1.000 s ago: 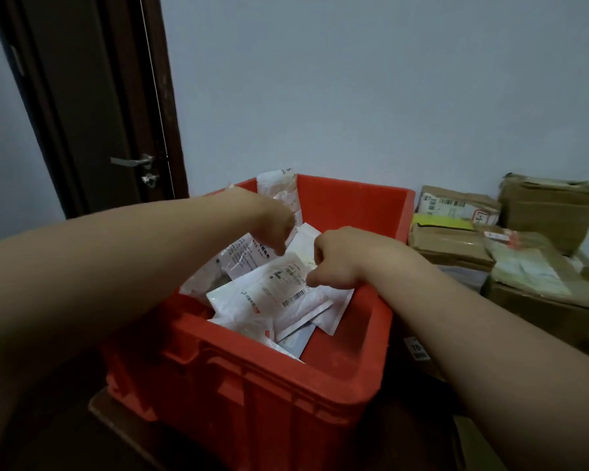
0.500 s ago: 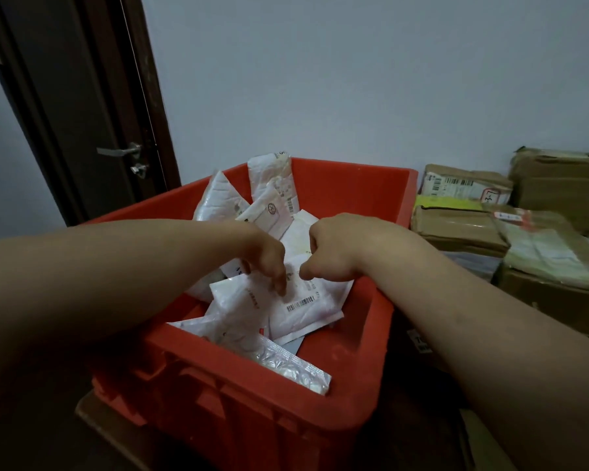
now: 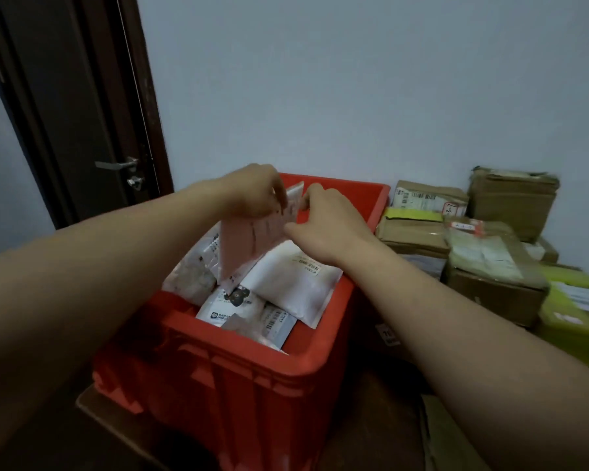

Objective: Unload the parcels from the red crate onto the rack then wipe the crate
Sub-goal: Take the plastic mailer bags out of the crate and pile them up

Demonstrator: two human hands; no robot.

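Note:
A red plastic crate (image 3: pixel 252 365) stands in front of me, filled with several white mailer parcels. My left hand (image 3: pixel 252 192) and my right hand (image 3: pixel 323 219) both pinch the top edge of one flat white parcel (image 3: pixel 249 243), which is lifted and tilted above the others. A plump white parcel (image 3: pixel 293 283) with a barcode label lies under my right wrist. Smaller labelled packets (image 3: pixel 238 307) lie at the crate's near side. No rack shows in this view.
Brown cardboard boxes (image 3: pixel 510 202) and taped parcels (image 3: pixel 419 229) are stacked to the right against a pale wall. A yellow-green box (image 3: pixel 575 314) sits at far right. A dark door with a metal handle (image 3: pixel 116 164) stands at left. Flat cardboard (image 3: pixel 449 436) lies on the floor.
Both hands have risen from the pile toward the crate's far side, lifting one flat white parcel by its top edge. The parcels beneath have shifted.

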